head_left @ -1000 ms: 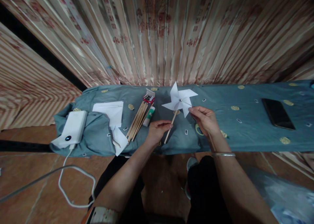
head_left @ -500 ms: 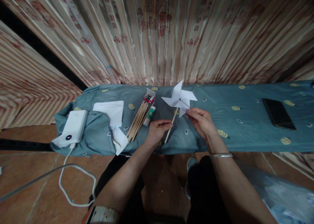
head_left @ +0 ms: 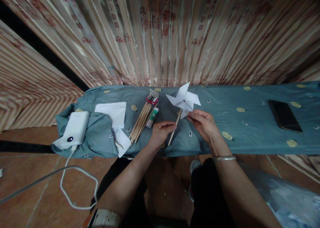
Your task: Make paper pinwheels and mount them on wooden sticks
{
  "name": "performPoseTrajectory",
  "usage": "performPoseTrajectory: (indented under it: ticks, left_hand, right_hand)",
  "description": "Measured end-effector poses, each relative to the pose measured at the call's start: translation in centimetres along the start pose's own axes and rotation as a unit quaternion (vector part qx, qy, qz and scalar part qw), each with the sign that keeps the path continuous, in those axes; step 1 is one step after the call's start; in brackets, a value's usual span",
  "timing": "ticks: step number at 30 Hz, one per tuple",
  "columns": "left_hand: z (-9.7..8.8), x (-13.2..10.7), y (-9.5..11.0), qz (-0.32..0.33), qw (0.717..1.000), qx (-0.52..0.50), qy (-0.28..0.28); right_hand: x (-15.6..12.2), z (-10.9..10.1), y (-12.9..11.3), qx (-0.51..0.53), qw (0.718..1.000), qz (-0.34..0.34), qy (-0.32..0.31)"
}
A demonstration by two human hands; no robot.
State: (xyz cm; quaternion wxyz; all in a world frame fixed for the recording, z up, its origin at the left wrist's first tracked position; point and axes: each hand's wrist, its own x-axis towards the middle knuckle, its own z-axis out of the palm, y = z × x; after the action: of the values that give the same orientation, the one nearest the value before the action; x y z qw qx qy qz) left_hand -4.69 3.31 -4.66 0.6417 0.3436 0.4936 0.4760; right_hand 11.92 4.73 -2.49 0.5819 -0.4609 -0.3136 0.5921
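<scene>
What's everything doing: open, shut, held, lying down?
White paper pinwheel, fixed on a wooden stick
Left hand, gripping that stick
Right hand, pinching one blade
Red cardboard box, open, metal pieces showing
Green-and-white cylindrical tube, lying flat
Thin wooden sticks, bunched
White rectangular power bank, cable plugged in
Black rectangular phone, screen dark
White paper sheets, stacked

Pinwheel (head_left: pixel 190 98): blades were of smooth, matt white paper; the hub pin (head_left: pixel 184 101) looked like shiny metal; the stick (head_left: pixel 172 134) was pale, matt wood. Loose sticks (head_left: pixel 140 121): these were likewise wooden. Glue stick (head_left: pixel 152 117): the tube appeared to be smooth plastic. Phone (head_left: pixel 285 115): the face was dark and glossy. Bracelet (head_left: pixel 224 158): this was polished, silvery metal. Desk cover (head_left: pixel 260 129): this was soft, matt, creased cloth. Curtain (head_left: pixel 162 48): this was pleated fabric.
</scene>
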Motion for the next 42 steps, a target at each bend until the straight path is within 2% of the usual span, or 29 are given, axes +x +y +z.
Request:
performPoseTrajectory:
  ticks: [17,22,25,28,29,31,33,36,38,42]
  left_hand:
    - [0.2,-0.5,0.3,-0.003,1.000,0.006,-0.005]
    - [-0.1,-0.4,0.5,0.004,1.000,0.007,0.003]
    - [-0.3,-0.2,0.6,0.006,1.000,0.014,0.010]
    - [-0.5,-0.1,0.7,0.007,1.000,0.015,0.019]
    - [-0.6,-0.1,0.7,0.005,1.000,0.014,0.021]
    - [-0.6,-0.2,0.7,-0.002,1.000,0.016,0.019]
    - [-0.5,-0.4,0.6,-0.011,1.000,0.017,0.010]
    - [-0.3,-0.6,0.3,-0.021,1.000,0.017,-0.007]
    - [-0.2,-0.8,0.0,-0.026,0.999,0.013,-0.015]
    - [0.0,-1.0,-0.4,-0.035,0.999,0.016,-0.028]
  right_hand:
    - [-0.3,1.1,1.0,-0.026,0.999,0.009,-0.026]
    - [-0.6,1.4,1.0,-0.086,0.995,0.024,-0.043]
    - [-0.4,0.4,0.6,-0.137,0.988,0.047,-0.054]
    - [0.2,-1.6,0.1,-0.226,0.971,0.054,-0.064]
    - [0.5,-2.4,0.0,-0.263,0.963,0.039,-0.053]
    - [1.2,-3.9,-0.2,-0.324,0.946,-0.011,0.010]
    - [1.7,-5.0,-0.3,-0.342,0.936,-0.046,0.068]
    - [2.1,-5.4,-0.7,-0.319,0.932,-0.103,0.137]
    - [2.1,-5.0,-0.9,-0.256,0.945,-0.131,0.155]
    - [1.7,-3.7,-1.5,-0.112,0.984,-0.088,0.109]
